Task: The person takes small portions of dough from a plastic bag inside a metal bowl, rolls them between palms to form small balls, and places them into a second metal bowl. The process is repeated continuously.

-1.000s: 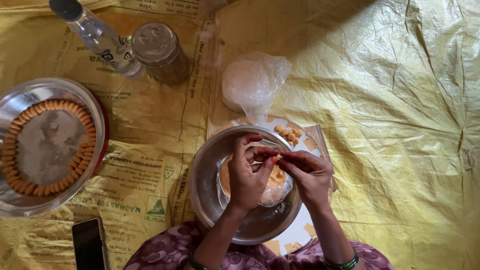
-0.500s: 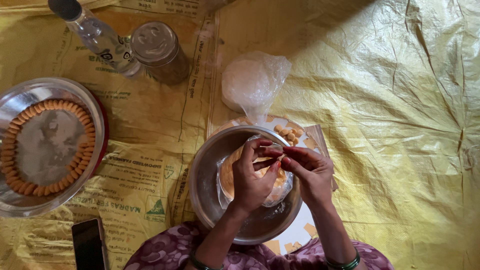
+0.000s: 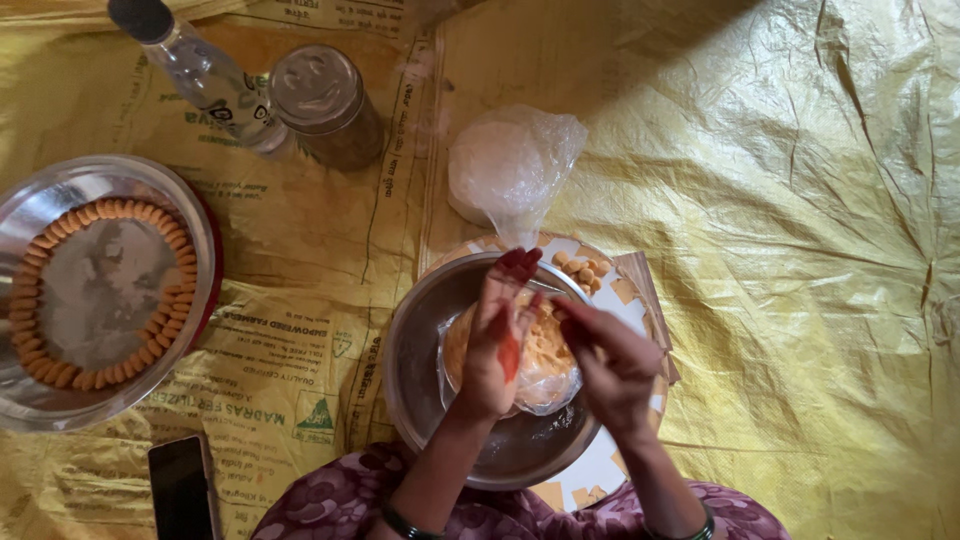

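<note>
Low in the centre of the frame, the left hand (image 3: 497,340) lies open, fingers spread over a clear bag of orange dough (image 3: 535,365) inside the steel bowl (image 3: 420,370), while the right hand (image 3: 612,365) pinches the bag's edge. A biscuit-ringed plate (image 3: 100,290) sits at far left.

Around the steel bowl (image 3: 420,370) in the middle I count two hands, the left hand (image 3: 497,345) and the right hand (image 3: 612,365), and two plastic bags: one inside it (image 3: 545,375), one just beyond it (image 3: 510,170). To the left of this bowl there is one round steel tray (image 3: 190,215), one clear bottle (image 3: 205,75), one jar with metal lid (image 3: 325,105) and one dark phone (image 3: 183,490).
</note>
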